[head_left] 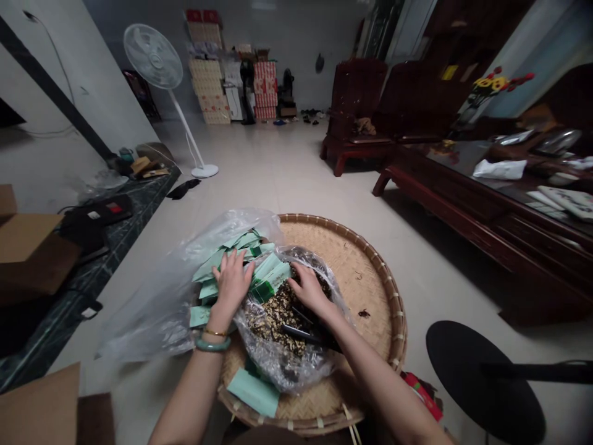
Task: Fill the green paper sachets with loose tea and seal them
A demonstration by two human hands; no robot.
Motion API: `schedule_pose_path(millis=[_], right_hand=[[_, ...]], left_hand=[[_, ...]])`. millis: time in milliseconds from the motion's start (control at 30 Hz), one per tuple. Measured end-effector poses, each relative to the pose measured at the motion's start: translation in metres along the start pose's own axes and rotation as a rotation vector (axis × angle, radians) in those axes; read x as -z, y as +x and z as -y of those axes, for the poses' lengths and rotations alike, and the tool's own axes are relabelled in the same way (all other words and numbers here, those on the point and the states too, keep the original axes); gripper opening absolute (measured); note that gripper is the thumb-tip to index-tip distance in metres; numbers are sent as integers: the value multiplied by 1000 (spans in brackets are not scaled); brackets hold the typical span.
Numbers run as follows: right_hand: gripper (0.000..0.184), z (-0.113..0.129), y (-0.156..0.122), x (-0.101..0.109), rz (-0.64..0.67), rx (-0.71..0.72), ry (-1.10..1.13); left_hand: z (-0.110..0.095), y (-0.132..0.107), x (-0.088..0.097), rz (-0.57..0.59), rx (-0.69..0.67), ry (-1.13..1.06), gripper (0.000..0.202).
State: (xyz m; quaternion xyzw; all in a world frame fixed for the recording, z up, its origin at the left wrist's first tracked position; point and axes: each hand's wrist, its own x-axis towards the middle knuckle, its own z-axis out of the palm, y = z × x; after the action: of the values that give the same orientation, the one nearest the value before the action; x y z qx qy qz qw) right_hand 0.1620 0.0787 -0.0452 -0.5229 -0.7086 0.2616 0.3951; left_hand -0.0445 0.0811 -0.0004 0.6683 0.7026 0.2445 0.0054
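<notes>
My left hand (232, 281) lies with fingers spread on a heap of pale green paper packets (206, 290), which spill from a large clear plastic bag (152, 303). My right hand (309, 287) reaches over a second clear bag (303, 377), thumb apart from the fingers, its fingertips beside a green packet (277, 272). Inside that bag is a dark and yellowish dried loose mix (273, 315). A black-handled implement (301, 334) rests in the mix below my right wrist; its working end is hidden. Another green packet (254, 392) lies at the near rim of the round woven bamboo tray (370, 346).
A black round stand base (484, 377) is at the right, and a dark wooden table (454, 210) stands beyond it. Cardboard boxes (32, 247) are at the left. A white standing fan (155, 59) and stacked cartons (208, 86) are farther back.
</notes>
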Motion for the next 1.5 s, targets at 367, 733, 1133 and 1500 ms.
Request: schedule_pose_path(millis=[367,733,1133,1500], right_hand=[[19,7,3,10,-79,-23,231],[37,39,-27,14,-320,287,20],[14,46,-34,34,-256,124,17],[23,60,-37,47,126,-176,518]], left_hand=[[-22,-30,-4,56,-342,-257,17],[-41,-49,10,159,125,-807,15],[-44,-62,15,177,84,-833,12],[-38,-54,4,402,345,-1163,32]])
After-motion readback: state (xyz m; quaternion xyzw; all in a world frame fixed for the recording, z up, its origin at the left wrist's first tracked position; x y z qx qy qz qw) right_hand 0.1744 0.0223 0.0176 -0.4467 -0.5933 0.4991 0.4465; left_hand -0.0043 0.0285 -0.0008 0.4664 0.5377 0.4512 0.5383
